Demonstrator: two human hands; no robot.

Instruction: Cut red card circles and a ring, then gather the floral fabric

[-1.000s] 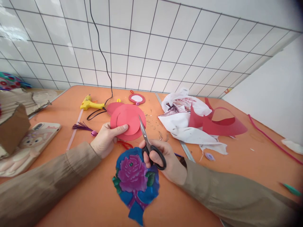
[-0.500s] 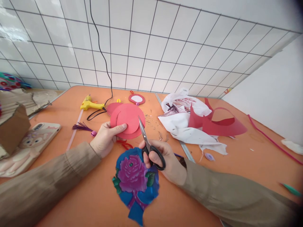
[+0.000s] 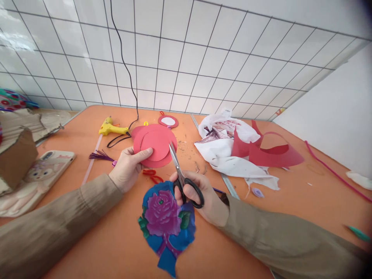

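Between thumb and fingers, my left hand (image 3: 128, 166) pinches overlapping round pieces of red paper (image 3: 159, 143), a smaller disc lying on a larger one. My right hand (image 3: 205, 193) grips scissors (image 3: 181, 176) by their black handles. The blades point up and away, nearly together, with the tip at the right side of the red discs; whether they touch is unclear. Below the scissors lies a blue fabric cutout with a purple flower (image 3: 162, 213). Its upper right edge is partly behind my right hand. Red twisted loops (image 3: 152, 176) rest just under the paper.
A yellow glue gun (image 3: 112, 127) with a black cord lies at the back left, a purple tassel (image 3: 101, 155) nearer. Far left are a phone (image 3: 39, 178) and a cardboard box (image 3: 17, 155). White cloth (image 3: 229, 155) and red paper scraps (image 3: 273, 155) lie right. A small framed oval (image 3: 168, 121) sits behind.
My left hand has shifted slightly left with the red discs, and the discs are tilted a little differently. The scissors stay in almost the same place.
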